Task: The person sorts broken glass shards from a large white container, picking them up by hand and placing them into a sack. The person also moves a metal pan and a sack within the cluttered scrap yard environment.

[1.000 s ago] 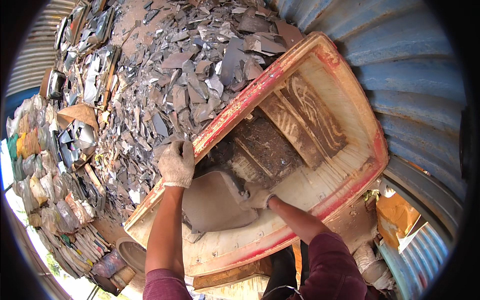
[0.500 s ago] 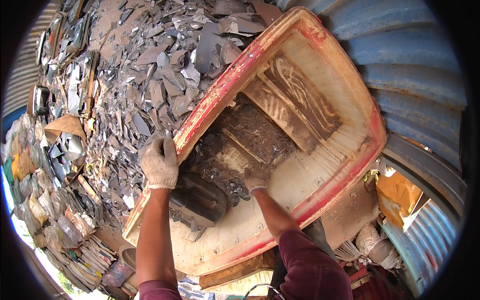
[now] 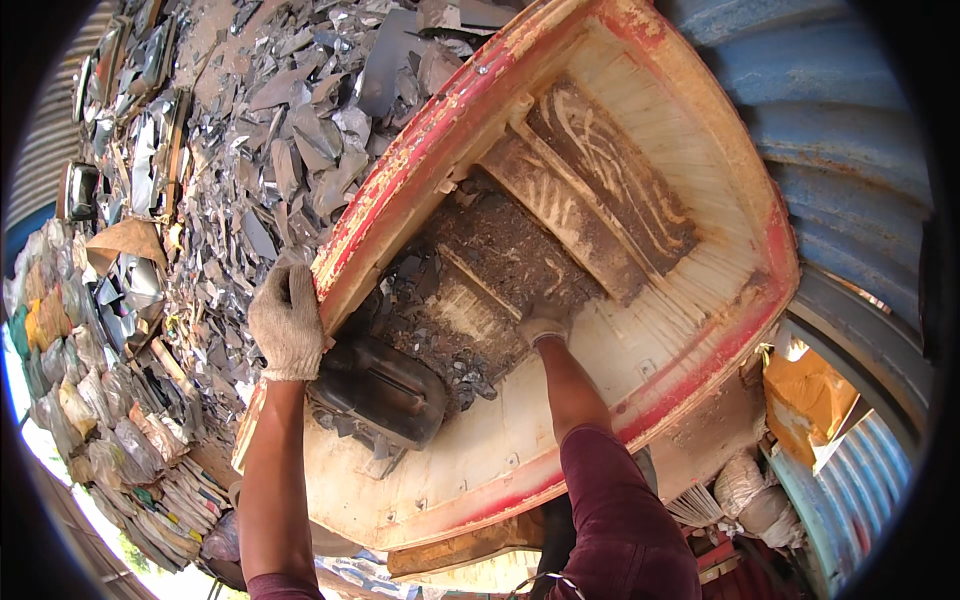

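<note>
A large boat-shaped tub (image 3: 665, 400), cream inside with a worn red rim, lies tilted across the middle of the view. My left hand (image 3: 285, 325), in a pale knit glove, is closed around the rim on the left side. Inside the tub, my right hand (image 3: 545, 322), also gloved, reaches down to the dark dirt and small shards (image 3: 500, 245) on its ribbed floor. The fingers of that hand blend into the dirt and cannot be made out. A black moulded plastic piece (image 3: 385, 392) rests in the tub's lower left part, between my two hands.
Heaped grey and black plastic shards (image 3: 300, 130) spread beyond the tub's left side. Stacked plastic bags (image 3: 85, 400) stand at the far left. Blue corrugated metal sheeting (image 3: 830, 130) closes off the right side, with an orange-brown sheet (image 3: 805, 395) below it.
My right hand has moved rightward along the tub floor. My left hand still grips the rim, now further left in view, while the tub looks slightly shifted and larger.
</note>
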### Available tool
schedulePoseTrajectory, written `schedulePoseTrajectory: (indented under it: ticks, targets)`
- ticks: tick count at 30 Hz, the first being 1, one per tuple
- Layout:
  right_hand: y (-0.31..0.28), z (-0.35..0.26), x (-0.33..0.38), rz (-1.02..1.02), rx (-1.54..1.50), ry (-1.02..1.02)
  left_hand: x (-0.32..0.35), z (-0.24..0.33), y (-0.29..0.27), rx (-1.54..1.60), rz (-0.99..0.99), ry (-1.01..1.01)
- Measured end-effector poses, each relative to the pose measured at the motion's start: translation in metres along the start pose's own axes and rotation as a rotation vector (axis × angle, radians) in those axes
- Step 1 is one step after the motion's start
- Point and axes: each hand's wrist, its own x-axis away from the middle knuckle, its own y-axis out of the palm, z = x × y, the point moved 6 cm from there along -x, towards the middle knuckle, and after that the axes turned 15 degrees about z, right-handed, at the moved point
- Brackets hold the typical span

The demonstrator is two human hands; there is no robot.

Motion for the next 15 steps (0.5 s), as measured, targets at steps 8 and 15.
schedulePoseTrajectory:
  ticks: [8, 15]
  targets:
    - [-0.012, -0.054, 0.042, -0.323, 0.017, -0.302, -0.001, -0.003, 0.002, 0.003, -0.043, -0.019]
    - [-0.041, 0.009, -0.030, 0.241, 0.403, -0.334, 0.000, -0.012, 0.006, -0.010, -0.053, -0.051]
